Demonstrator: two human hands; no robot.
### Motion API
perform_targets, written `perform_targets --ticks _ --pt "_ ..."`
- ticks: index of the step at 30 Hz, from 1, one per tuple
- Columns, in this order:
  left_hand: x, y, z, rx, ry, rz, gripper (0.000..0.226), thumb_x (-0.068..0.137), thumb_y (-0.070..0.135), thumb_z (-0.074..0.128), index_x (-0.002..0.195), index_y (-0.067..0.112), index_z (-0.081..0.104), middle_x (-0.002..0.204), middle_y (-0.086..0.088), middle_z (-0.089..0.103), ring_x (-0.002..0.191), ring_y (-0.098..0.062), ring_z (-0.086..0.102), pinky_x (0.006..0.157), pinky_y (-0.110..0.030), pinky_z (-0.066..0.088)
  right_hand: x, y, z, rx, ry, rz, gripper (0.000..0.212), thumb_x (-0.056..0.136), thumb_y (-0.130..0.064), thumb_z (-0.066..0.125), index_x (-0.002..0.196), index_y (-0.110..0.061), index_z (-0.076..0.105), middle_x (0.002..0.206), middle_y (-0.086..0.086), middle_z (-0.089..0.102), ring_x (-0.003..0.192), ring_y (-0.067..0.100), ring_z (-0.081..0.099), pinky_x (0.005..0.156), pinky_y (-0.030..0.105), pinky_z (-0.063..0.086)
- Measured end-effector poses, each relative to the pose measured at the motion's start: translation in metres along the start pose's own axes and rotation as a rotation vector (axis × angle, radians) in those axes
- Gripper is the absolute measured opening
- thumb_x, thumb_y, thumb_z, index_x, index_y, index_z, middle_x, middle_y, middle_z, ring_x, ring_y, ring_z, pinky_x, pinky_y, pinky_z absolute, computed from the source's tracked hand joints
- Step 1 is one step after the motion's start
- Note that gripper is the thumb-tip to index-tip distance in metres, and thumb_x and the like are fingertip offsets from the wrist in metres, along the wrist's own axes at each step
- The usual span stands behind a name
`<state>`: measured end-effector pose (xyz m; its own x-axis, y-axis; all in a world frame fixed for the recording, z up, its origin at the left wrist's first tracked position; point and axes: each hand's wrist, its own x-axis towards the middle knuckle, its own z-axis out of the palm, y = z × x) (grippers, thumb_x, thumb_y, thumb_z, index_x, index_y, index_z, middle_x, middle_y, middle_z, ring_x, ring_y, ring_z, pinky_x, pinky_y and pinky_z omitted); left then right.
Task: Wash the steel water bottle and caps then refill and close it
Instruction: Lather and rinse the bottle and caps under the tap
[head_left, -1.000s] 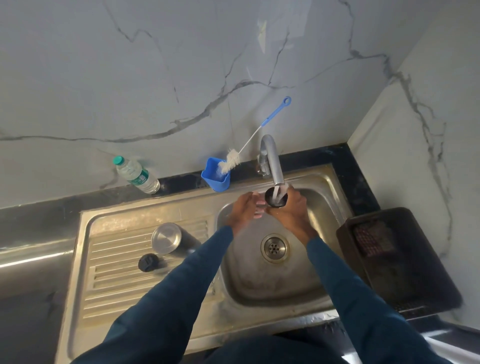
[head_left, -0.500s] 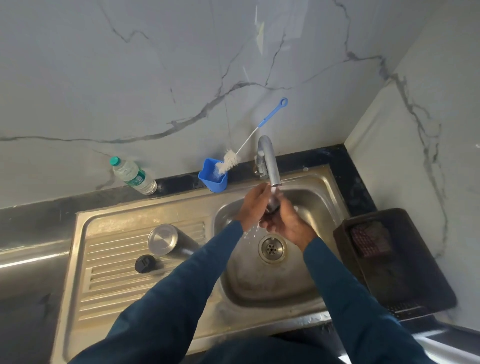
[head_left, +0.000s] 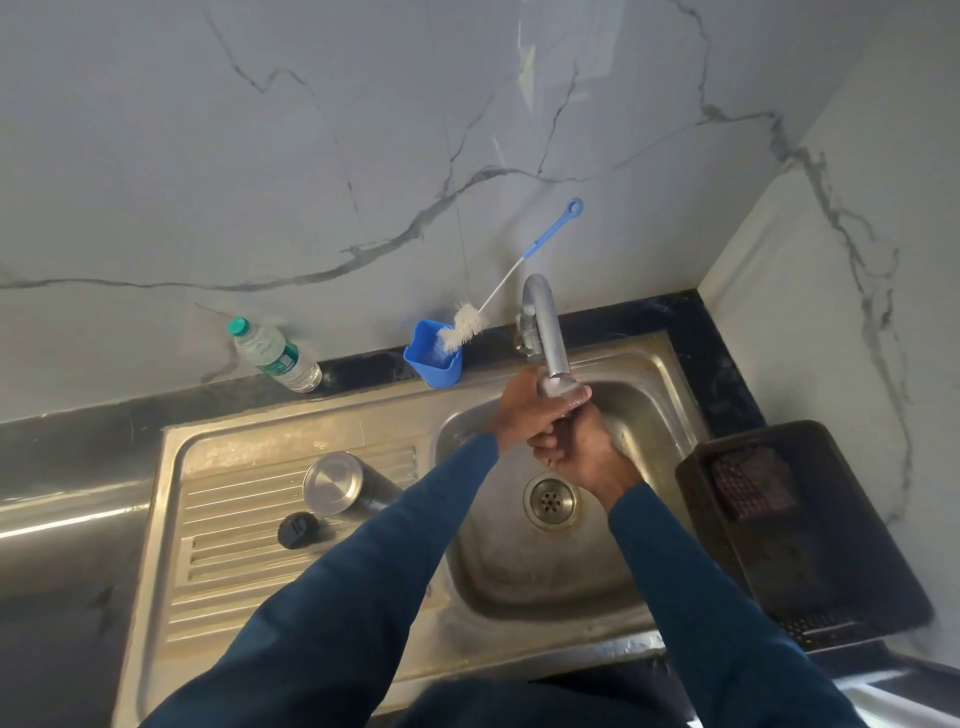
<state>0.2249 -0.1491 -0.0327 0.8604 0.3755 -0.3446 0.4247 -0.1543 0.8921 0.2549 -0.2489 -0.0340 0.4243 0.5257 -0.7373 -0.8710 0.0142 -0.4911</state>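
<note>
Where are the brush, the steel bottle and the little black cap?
brush (head_left: 464, 328), head view, on its white bristles.
steel bottle (head_left: 333, 482), head view, on its round end.
black cap (head_left: 295, 530), head view, on its top.

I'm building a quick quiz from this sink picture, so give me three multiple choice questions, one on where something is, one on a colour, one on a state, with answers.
1. Where does the steel bottle stand?
A. On the ribbed drainboard left of the basin
B. In the dark tray
C. Under the tap

2. What colour is the cup that holds the bottle brush?
A. Red
B. Blue
C. White

3. How does the steel bottle stand?
A. Lying on its side
B. Upright with a cap on
C. Upside down, base up

Answers:
1 A, it stands on the drainboard ridges beside the small black cap.
2 B, the cup by the tap is blue.
3 C, its flat closed base faces the camera.
</note>
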Motion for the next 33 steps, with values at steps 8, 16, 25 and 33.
perform_targets --ticks 8,16,25,33 --pt "0.008 0.001 0.013 0.078 0.260 -0.025 0.045 0.086 0.059 0.075 0.110 0.023 0.065 0.098 0.004 0.074 0.090 -0.016 0.072 0.083 -0.040 0.062 0.010 0.005 -0.001 0.414 -0.156 -0.117 0.051 0.112 -0.042 0.040 0.146 -0.007 0.057 0.144 0.017 0.063 0.134 0.030 0.061 0.104 0.043 0.054" --pt "0.013 -0.007 0.017 -0.010 0.208 -0.078 0.014 0.100 0.028 0.064 0.098 0.015 0.070 0.094 -0.005 0.075 0.087 -0.022 0.073 0.085 -0.048 0.063 0.003 0.009 -0.023 -0.037 -0.015 -0.358 0.035 0.097 -0.009 0.072 0.132 -0.010 0.069 0.110 0.009 0.075 0.096 0.022 0.067 0.075 0.030 0.059" --pt "0.001 -0.004 0.003 -0.419 0.112 -0.536 0.038 0.117 0.019 0.028 0.123 0.005 0.063 0.101 -0.016 0.073 0.078 -0.023 0.070 0.054 -0.027 0.062 0.002 0.000 -0.024 -0.914 0.355 -0.744 0.067 0.073 -0.044 0.094 0.132 -0.034 0.063 0.116 -0.002 0.069 0.109 0.019 0.065 0.084 0.027 0.056" --pt "0.001 -0.018 -0.014 -0.468 -0.004 -0.529 0.029 0.115 0.017 0.038 0.115 0.003 0.063 0.106 -0.020 0.073 0.082 -0.025 0.071 0.061 -0.029 0.063 0.002 0.006 -0.027 -0.995 0.377 -0.876 0.071 0.077 -0.031 0.092 0.140 -0.019 0.061 0.125 0.002 0.063 0.117 0.022 0.058 0.088 0.024 0.051"
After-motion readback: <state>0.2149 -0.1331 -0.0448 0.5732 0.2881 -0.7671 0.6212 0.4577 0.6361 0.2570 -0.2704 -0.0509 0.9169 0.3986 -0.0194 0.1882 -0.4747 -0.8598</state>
